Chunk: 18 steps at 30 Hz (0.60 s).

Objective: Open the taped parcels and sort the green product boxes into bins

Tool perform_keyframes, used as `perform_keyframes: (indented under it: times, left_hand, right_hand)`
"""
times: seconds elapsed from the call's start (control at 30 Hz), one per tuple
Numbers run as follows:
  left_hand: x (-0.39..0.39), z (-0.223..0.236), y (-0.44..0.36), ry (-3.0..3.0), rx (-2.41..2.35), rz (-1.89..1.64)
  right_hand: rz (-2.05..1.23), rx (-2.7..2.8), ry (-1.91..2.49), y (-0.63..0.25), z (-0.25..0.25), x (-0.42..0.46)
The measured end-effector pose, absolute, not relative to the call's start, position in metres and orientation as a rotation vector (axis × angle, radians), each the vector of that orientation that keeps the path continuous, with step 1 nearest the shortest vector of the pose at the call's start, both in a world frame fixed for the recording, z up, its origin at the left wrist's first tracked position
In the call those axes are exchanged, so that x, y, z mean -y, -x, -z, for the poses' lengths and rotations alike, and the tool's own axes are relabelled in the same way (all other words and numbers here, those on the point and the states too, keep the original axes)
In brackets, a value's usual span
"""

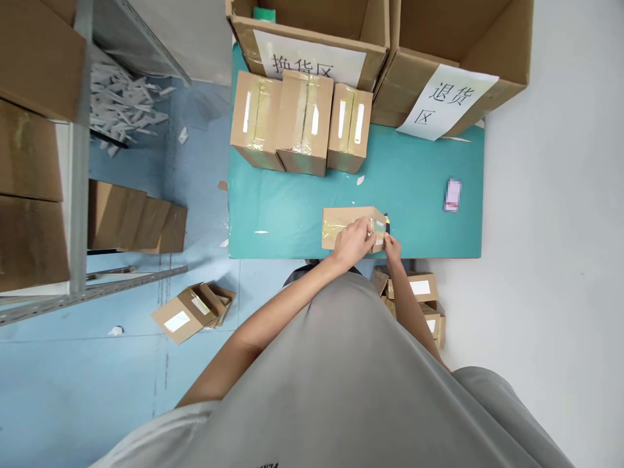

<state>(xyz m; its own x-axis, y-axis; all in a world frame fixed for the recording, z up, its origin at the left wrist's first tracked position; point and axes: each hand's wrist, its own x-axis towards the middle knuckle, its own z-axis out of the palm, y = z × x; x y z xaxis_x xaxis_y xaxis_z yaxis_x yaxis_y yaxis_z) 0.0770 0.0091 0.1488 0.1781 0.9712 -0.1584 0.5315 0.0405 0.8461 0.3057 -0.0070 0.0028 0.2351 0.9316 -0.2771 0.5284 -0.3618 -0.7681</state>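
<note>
A small taped cardboard box (341, 222) lies near the front edge of the teal table (419, 195). My left hand (351, 242) rests on top of it, fingers curled over its right end. My right hand (392, 246) is pinched at the box's right end, beside a small dark and yellow object (387, 222) that I cannot make out. Both hands touch the box's right flap, where a white label shows.
Three taped boxes (302, 123) stand at the table's back, in front of two large open cartons (312, 39) (458, 58) with paper signs. A small blurred card (452, 195) lies at the right. More boxes sit on the floor (192, 312) (419, 292). Metal shelving (78, 162) stands left.
</note>
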Motion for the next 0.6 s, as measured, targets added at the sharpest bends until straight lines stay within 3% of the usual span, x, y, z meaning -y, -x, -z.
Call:
perform_keyframes:
  times: [0.3,0.6]
  left_hand:
    - [0.034,-0.107,0.044,-1.051,-1.877,-0.887]
    - [0.041,-0.068,0.113,-0.868,-2.177,-0.730]
  right_hand:
    - [-1.122,1.169,1.958,-0.240,-0.030,0.009]
    - [-1.027,1.777,1.909,-0.176,-0.093,0.003]
